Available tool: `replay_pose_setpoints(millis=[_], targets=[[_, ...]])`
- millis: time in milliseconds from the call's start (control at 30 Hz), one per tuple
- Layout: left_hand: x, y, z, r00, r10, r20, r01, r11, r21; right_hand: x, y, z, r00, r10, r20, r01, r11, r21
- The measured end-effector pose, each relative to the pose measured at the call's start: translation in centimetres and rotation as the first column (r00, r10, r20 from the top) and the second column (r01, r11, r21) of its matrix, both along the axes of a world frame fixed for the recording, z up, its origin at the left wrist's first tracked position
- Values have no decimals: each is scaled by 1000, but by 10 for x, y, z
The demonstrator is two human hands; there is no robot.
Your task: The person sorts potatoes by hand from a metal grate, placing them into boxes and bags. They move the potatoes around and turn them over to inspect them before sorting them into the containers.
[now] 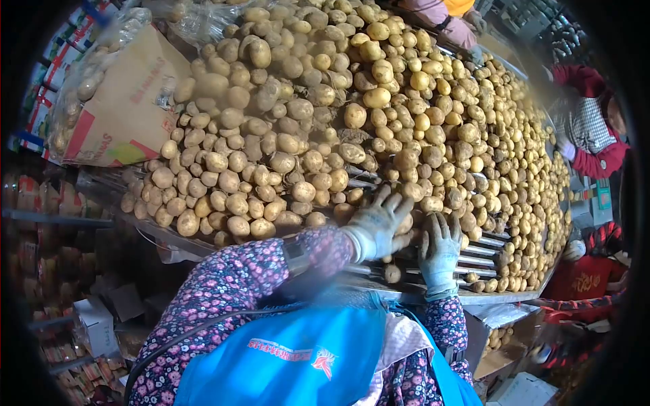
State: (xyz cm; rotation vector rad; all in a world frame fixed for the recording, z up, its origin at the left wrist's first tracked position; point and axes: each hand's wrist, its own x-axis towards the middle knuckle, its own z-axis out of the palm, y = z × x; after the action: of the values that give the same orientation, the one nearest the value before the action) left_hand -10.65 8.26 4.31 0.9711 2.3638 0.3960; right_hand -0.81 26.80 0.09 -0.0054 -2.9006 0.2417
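A broad heap of potatoes (303, 191) covers a slatted table. My left hand (376, 227), in a white glove with soiled fingers, lies palm down at the near edge of the heap, its fingers spread against the potatoes. To its right, my right hand (440, 256), gloved the same way, reaches forward with fingers stretched out and touching potatoes. Neither hand grips a potato that I can make out; the palms are hidden. Metal slats (479, 257) show beside my right hand. One small loose potato (392, 273) sits on the slats between my wrists.
A printed cardboard carton (128, 101) with plastic wrap stands at the left of the heap. Across the table are a co-worker in dark red sleeves (592, 159) and another person's pink sleeve (443, 17). An open box (484, 362) holding potatoes stands below the table's right side.
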Motion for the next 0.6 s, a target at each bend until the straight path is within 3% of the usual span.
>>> replay_pose_setpoints(millis=[100,133,167,200,233,267,300,333,400,500,600], targets=[[7,-27,-14,979,-162,-125,189,947,259,4,6,0,1000,14,7,-14,1000,-28],[-9,-34,9,987,-22,160,-18,969,248,5,6,2,1000,8,8,-8,1000,-31],[-25,-48,15,981,166,100,-189,936,298,7,6,3,1000,10,1,-10,999,-48],[-58,-63,-26,978,192,-86,-147,917,372,10,4,3,1000,9,-4,-9,998,-67],[-77,-72,23,912,407,-49,-392,900,189,12,5,0,1000,4,-4,-5,997,-75],[-103,-87,14,897,352,-267,-326,935,139,13,3,-1,1000,-5,-2,5,997,-80],[-116,-88,20,878,375,-298,-406,913,-48,13,2,-2,1000,-13,-10,12,997,-77],[-131,-92,6,903,293,-313,-345,930,-124,12,2,-3,1000,-17,-19,15,997,-70],[-147,-85,6,954,216,-208,-262,939,-224,12,2,-4,999,-33,-10,33,998,-52],[-160,-89,-6,967,179,-182,-217,952,-215,15,3,-3,1000,-9,-11,8,998,-59],[-167,-85,7,985,117,-127,-151,938,-312,15,0,0,999,-28,-15,27,996,-91]])
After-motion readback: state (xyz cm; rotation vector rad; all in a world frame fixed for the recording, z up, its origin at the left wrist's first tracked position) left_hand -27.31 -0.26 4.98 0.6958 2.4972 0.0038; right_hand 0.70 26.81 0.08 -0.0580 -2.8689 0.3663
